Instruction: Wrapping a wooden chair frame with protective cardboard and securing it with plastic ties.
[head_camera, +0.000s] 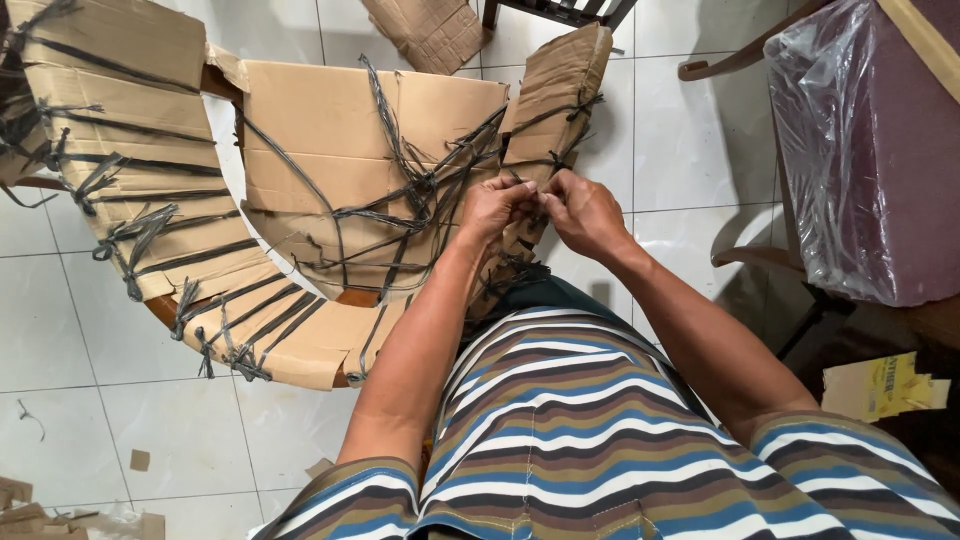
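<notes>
A cardboard-wrapped chair (330, 170) lies on the white tiled floor (120, 330), bound with dark plastic twine (420, 190). At its right arm edge, left hand (492, 208) and right hand (585, 212) pinch twine ends, fingers closed tight. Knotting well likely means keeping both strands taut against the cardboard.

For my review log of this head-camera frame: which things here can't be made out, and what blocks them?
- Head view: the fingertips of the left hand and right hand press together, hiding the piece of grey string they pinch.
- Cardboard wrapping covers the furniture; only slivers of wood show.
- The plastic-wrapped item is cut off by the right edge.
- The yellow card is too small to identify.
</notes>
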